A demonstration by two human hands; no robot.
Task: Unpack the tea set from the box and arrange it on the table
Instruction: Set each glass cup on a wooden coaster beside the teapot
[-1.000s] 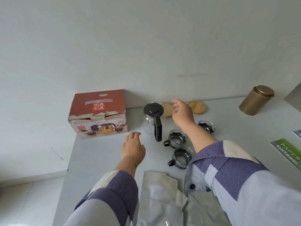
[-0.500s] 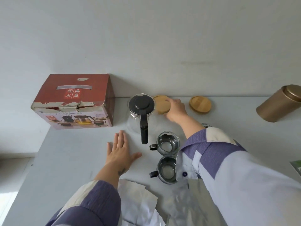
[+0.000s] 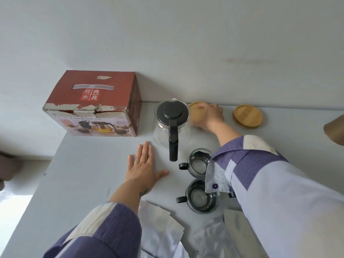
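Along the far edge of the pale grey table (image 3: 89, 174), where it is meeting a plain white wall (image 3: 186, 43), your tea set is standing in a loose row. At the far left corner the red cardboard box (image 3: 95, 103) is sitting closed, its torn flap facing you. Just right of it the glass teapot (image 3: 172, 125) is standing upright with its black lid on and its black handle pointing toward you. Your right hand (image 3: 209, 118) is reaching past the teapot and lying over a round bamboo coaster (image 3: 195, 111) by the wall; the fingers are curving onto it, but you cannot tell whether they are gripping. A second bamboo coaster (image 3: 248, 116) is lying further right, apart from the first. Your left hand (image 3: 143, 164) is pressing flat on the bare table, fingers spread, holding nothing. Two glass cups (image 3: 200, 162) with black handles are standing near the middle, one behind the other, partly under your right sleeve. Crumpled white wrapping paper (image 3: 160, 226) is lying at the near edge. A brown tin (image 3: 335, 129) is showing at the right edge.
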